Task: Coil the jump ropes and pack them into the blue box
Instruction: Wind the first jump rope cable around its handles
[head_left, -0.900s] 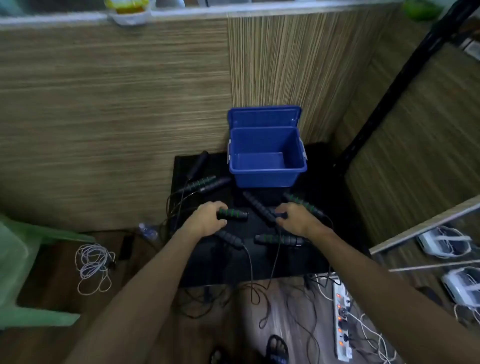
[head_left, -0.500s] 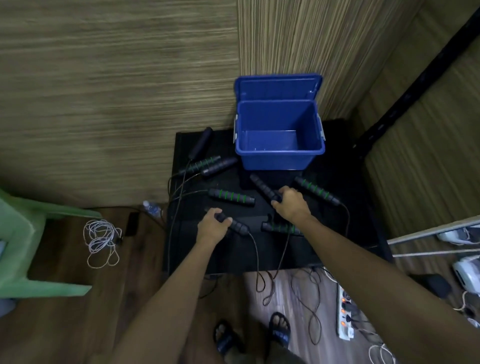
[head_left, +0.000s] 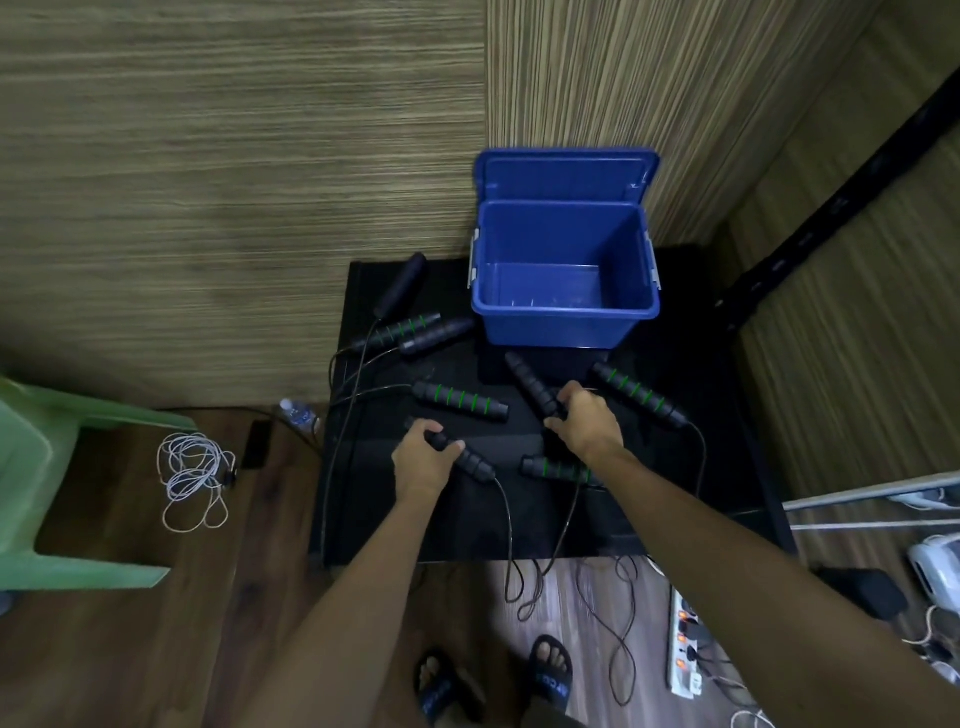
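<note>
The low black table (head_left: 675, 467) is carrying everything, and the open blue plastic box (head_left: 566, 312) is sitting at its far edge with its lid tipped back against the wood-grain wall and nothing inside it. Spread over the table between the box and the near edge are the jump ropes, their black foam handles lying loose: three at the far left corner (head_left: 410, 327), one with green rings near the middle (head_left: 460, 400), another ringed one toward the right edge (head_left: 639, 395), and a third ringed one (head_left: 558, 467) lying partly under the right forearm. Their thin dark cords (head_left: 511, 540) are trailing over the near edge onto the floor, none yet coiled. The left hand (head_left: 423, 465) is gripping a plain black handle (head_left: 467, 457), fingers curled round it. The right hand (head_left: 587, 423) is closing its fingers on the near end of a second plain black handle (head_left: 532, 384) that is pointing toward the box. To do this step well, I judge both handles should belong to one rope, so following each cord before lifting would be avoiding a tangle; then bringing the handles together and winding the cord in even loops. No brand or writing is readable on the handles or box.
</note>
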